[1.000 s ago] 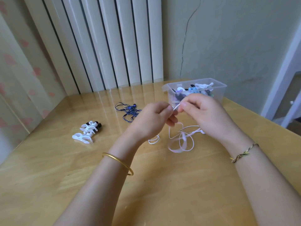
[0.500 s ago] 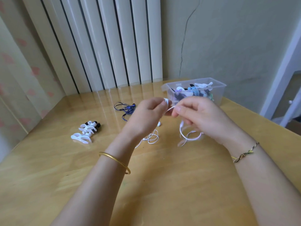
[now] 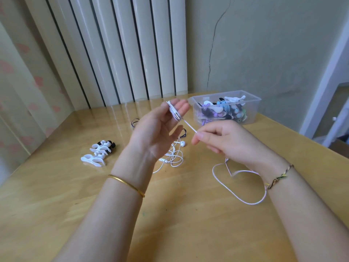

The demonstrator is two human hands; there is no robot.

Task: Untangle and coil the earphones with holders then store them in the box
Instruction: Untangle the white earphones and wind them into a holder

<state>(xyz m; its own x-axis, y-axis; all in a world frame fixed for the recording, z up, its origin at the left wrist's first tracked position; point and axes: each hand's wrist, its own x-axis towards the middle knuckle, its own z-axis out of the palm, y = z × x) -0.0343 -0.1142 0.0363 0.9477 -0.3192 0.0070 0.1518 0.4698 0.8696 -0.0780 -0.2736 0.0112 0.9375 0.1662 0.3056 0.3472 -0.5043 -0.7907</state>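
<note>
While the left hand (image 3: 156,133) is up with its fingers mostly straight and the plug end of the white earphones (image 3: 189,126) nipped at the fingertips against what looks like a white holder (image 3: 172,110), the right hand (image 3: 232,140) pinches the cord just below, thumb and forefinger closed on it. Short taut run between the two hands. Rest of the cord drops under the right wrist into one big loose loop on the bench (image 3: 170,227), then runs back to a knotted bunch with the earbuds (image 3: 182,143) below the left hand. My read: start of the wind, cord only part untangled.

How I'd run it:
- Left hand fixed as anchor; don't let the plug slip.
- Right hand feeds with light tension only, so the cord slides through the pinch instead of dragging the bunch.
- Turns side by side, no crossing.
- Stop at the bunch and shake it free before it reaches the holder, else the knot winds in.
- Watch the dark earphones (image 3: 135,122) near the bunch; don't snag them.

Box (image 3: 253,103) sits far right, already holding wound sets; spare holders (image 3: 96,155) lie left. Neither needed yet.
</note>
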